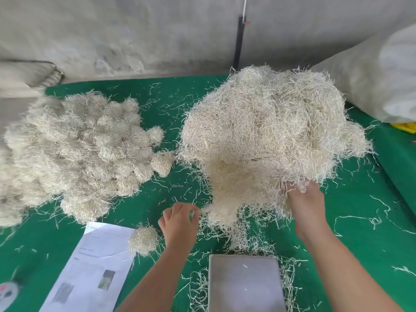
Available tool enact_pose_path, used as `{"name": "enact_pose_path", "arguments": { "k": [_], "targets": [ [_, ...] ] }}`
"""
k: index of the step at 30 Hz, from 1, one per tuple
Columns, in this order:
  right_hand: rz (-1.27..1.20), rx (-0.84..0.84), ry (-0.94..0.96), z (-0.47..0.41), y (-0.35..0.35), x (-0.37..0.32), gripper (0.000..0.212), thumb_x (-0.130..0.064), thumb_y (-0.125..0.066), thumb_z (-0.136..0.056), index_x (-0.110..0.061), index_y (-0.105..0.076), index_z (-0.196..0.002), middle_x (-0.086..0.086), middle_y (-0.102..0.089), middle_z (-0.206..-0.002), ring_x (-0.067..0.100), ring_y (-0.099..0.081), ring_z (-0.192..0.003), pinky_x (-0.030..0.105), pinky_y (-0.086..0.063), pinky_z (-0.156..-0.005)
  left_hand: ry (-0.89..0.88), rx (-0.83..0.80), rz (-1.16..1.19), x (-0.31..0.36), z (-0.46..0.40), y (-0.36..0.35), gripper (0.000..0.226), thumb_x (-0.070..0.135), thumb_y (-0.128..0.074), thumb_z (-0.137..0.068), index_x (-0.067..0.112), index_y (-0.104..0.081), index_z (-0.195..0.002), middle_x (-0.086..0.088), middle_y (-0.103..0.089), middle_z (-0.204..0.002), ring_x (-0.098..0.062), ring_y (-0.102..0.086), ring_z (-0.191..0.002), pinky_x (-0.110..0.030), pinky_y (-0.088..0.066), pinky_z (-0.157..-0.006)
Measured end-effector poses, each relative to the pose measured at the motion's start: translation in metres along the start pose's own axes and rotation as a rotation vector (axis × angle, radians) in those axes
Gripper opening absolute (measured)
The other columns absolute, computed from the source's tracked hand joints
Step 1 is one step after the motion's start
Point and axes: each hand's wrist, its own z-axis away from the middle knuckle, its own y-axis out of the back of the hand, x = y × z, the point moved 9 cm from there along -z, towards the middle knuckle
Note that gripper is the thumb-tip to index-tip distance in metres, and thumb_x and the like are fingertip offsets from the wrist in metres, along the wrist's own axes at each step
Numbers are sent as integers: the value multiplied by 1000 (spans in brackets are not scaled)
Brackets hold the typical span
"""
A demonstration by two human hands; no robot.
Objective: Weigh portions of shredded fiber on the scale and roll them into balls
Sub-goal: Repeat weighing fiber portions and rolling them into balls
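Green felt covers the surface (171, 122), where a loose fiber heap (265, 136) sits behind the bare scale pan (244, 284). Left hand (179, 224) pinches a hanging tuft; right hand (306, 203) grips the heap's underside. Fiber looks featherlight, springy and tangled, so pulling from an edge should tear off a portion.

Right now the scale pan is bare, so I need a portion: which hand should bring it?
Probably the left hand: its fingers already pinch a tuft from the heap, near the scale.
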Motion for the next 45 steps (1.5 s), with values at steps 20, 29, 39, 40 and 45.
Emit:
{"name": "enact_pose_path", "arguments": {
  "k": [20,29,39,40,45],
  "targets": [
    [213,-31,429,12,-9,-91,28,-16,-49,-86,-38,-52,-101,-10,-31,-124,29,-36,-123,50,-38,-107,9,-217,-21,18,-6,-44,60,40,-65,-87,45,-46,-144,12,-36,-147,-17,-30,-134,-48,-26,-116],
    [236,-456,382,46,-72,-77,31,-22,-61,-99,-49,-61,-114,-15,-50,-120,15,-52,-121,41,-47,-104,-613,-113,471,175,25,22,62,59,-70,-85,38,-46,-139,4,-57,-143,-16,-39,-141,-45,-22,-123],
    [70,-619,214,39,-81,-69,79,0,-74,-90,-41,-33,-145,-12,-51,-134,-6,-54,-99,25,-48,-87,-162,-281,692,151,16,36,47,30,-70,-97,8,-60,-137,-6,-67,-130,-17,-62,-124,-21,-47,-105],
    [45,-608,237,37,-75,-70,78,-3,-71,-90,-51,-35,-140,-9,-48,-139,2,-56,-103,29,-49,-86,-119,-258,676,141,13,36,41,30,-67,-99,7,-63,-133,-9,-70,-122,-20,-65,-114,-18,-52,-95],
    [548,-576,556,46,-61,-57,104,-29,-79,-72,-55,-18,-153,-27,-29,-140,10,-34,-131,33,-35,-107,13,-326,1032,133,7,44,22,-10,-60,-97,4,-60,-113,-13,-68,-92,-9,-72,-87,-25,-62,-71]
  ]
}}
